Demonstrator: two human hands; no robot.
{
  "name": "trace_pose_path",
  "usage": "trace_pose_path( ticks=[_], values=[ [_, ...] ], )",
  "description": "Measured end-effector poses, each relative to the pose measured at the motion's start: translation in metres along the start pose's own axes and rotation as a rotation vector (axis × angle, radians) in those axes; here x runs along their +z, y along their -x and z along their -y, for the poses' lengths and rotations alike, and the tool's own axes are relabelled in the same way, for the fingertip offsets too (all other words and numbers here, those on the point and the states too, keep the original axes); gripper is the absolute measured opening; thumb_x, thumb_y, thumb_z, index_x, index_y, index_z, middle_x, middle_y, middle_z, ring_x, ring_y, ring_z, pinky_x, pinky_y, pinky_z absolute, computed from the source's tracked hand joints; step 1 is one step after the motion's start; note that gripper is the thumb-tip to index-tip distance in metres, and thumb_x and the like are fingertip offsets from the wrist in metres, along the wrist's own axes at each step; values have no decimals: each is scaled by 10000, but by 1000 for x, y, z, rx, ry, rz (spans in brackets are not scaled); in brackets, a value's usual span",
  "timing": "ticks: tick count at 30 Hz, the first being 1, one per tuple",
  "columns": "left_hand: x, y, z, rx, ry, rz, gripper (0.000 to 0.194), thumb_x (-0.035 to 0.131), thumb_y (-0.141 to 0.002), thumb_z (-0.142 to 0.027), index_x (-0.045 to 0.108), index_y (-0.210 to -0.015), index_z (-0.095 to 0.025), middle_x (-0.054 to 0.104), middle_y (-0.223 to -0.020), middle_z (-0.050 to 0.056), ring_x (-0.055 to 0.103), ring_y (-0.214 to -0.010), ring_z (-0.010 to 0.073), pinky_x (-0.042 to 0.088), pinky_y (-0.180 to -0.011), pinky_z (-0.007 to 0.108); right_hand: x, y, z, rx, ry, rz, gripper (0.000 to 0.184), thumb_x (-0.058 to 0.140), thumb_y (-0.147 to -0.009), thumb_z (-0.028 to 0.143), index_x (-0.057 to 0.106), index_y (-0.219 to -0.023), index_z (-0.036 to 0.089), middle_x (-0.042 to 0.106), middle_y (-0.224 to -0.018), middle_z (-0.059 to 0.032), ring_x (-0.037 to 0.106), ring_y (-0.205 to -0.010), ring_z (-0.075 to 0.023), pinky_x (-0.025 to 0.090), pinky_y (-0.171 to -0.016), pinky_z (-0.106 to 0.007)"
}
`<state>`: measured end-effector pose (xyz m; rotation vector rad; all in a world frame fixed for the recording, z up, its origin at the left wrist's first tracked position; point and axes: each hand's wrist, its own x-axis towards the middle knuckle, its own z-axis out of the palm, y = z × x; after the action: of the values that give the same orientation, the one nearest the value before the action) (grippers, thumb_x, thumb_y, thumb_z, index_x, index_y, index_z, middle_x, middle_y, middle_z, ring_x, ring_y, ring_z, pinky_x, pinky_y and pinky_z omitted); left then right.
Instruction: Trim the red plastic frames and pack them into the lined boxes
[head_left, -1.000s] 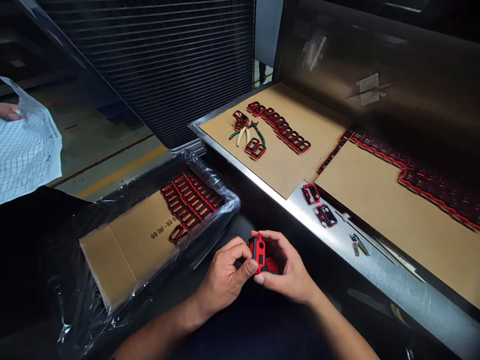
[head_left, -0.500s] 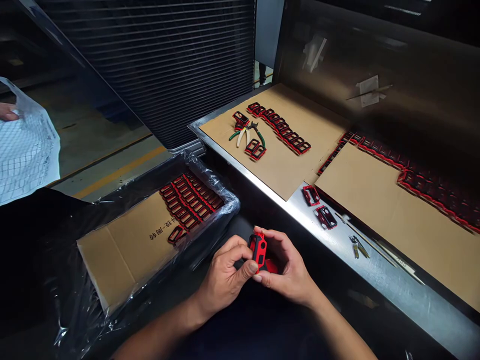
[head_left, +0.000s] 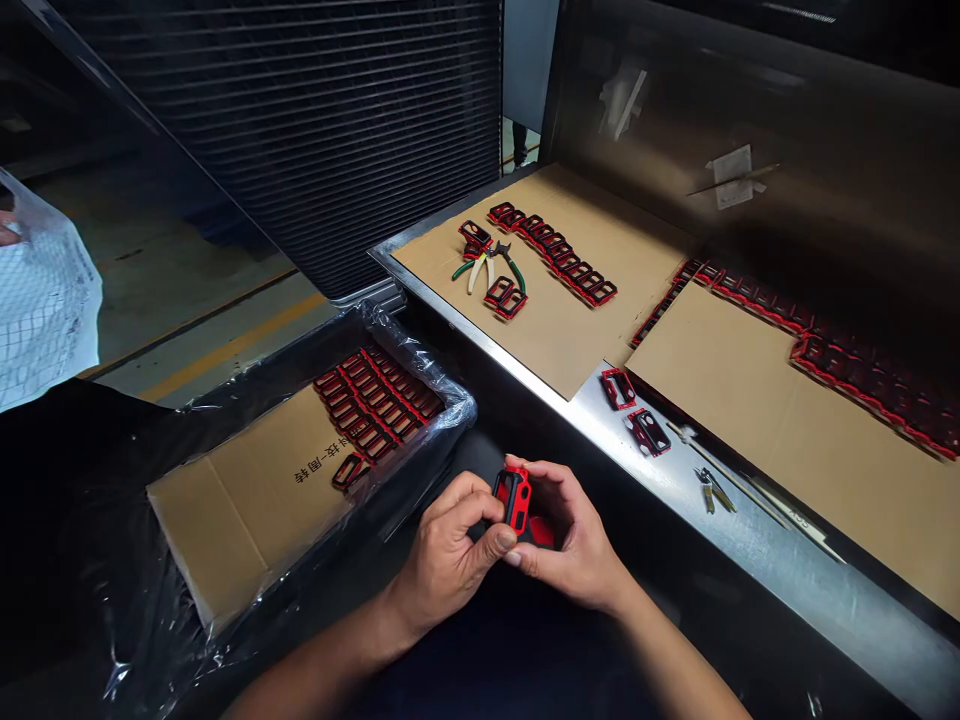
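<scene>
Well, nearest me, the left hand point(head_left: 450, 535) and right hand point(head_left: 574, 535) both grip one red-and-black frame point(head_left: 517, 497), fingers closed on it: the left thumb presses low on its side, the right forefinger sits at its top. It's held above the lap, off the workbench point(head_left: 750, 545). Beyond, rows of frames point(head_left: 375, 400) fill the far right corner of a plastic-lined bin point(head_left: 459, 393). Two loose frames point(head_left: 619, 389) lie by the bench's metal front edge. Farther off, toward its left corner, green-handled pliers point(head_left: 514, 275) rest on a cardboard sheet point(head_left: 555, 345).
</scene>
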<state>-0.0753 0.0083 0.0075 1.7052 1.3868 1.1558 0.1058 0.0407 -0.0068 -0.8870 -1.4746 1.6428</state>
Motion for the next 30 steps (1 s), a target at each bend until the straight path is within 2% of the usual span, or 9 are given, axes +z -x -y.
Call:
trace_pose_path(
  ticks=[7,12,15,18,19,21,24,27,30],
  values=[
    [1,2,5,-45,34,36,483,494,-964,-603,665,-799,-182,555,-810,28,546,-746,153,457,-675,256,-2,-2,-5,-85,108,-41,665,848,-773,317,498,-1338,297,561,-1462,-128,568,-1328,-291,461,-1120,-494],
    [1,-2,8,-119,141,126,440,498,-973,-574,665,-888,-176,618,-974,70,608,-875,189,489,-784,291,-3,-6,-11,-215,253,-98,674,830,-772,264,489,-1352,311,586,-1428,-107,569,-1322,-289,472,-1111,-477],
    [0,-5,13,-191,241,164,415,485,-993,-516,657,-844,-170,632,-961,67,610,-874,188,487,-812,296,-9,-18,-5,-275,361,-43,687,821,-775,275,483,-1373,288,591,-1418,-124,586,-1299,-288,488,-1093,-469],
    [-6,-7,22,-260,306,72,453,475,-991,-525,664,-797,-162,617,-881,59,595,-822,184,492,-780,294,-23,-54,4,-260,455,48,596,796,-798,370,552,-1330,256,616,-1397,-131,608,-1272,-294,505,-1069,-473],
    [-9,-8,24,-281,325,37,467,481,-983,-541,670,-797,-158,613,-880,62,594,-812,185,497,-771,295,-29,-72,5,-237,503,6,536,766,-818,406,582,-1297,249,640,-1364,-127,635,-1230,-289,525,-1041,-468],
    [-16,-9,28,-315,364,-5,485,507,-963,-567,681,-788,-150,609,-887,67,595,-794,185,506,-758,299,-41,-118,6,-200,618,-171,479,696,-853,459,605,-1265,232,677,-1289,-127,676,-1133,-276,562,-969,-458],
    [-25,-8,32,-345,442,-43,498,538,-938,-592,673,-765,-145,602,-853,58,588,-761,175,506,-742,297,-52,-190,4,-208,751,-343,577,676,-827,466,567,-1319,184,632,-1314,-174,613,-1180,-314,508,-1008,-518],
    [-32,-4,32,-408,550,-145,505,580,-902,-625,636,-755,-145,606,-765,39,573,-721,160,487,-716,281,-42,-236,9,-269,839,-351,566,672,-764,455,614,-1242,158,608,-1309,-202,512,-1260,-368,376,-1102,-591],
    [-40,-1,35,-511,710,-320,531,663,-804,-664,612,-748,-139,596,-654,20,540,-623,134,452,-632,256,-25,-246,13,-358,868,-296,474,599,-749,460,668,-1082,130,622,-1204,-243,481,-1237,-443,325,-1073,-684]
  ],
)
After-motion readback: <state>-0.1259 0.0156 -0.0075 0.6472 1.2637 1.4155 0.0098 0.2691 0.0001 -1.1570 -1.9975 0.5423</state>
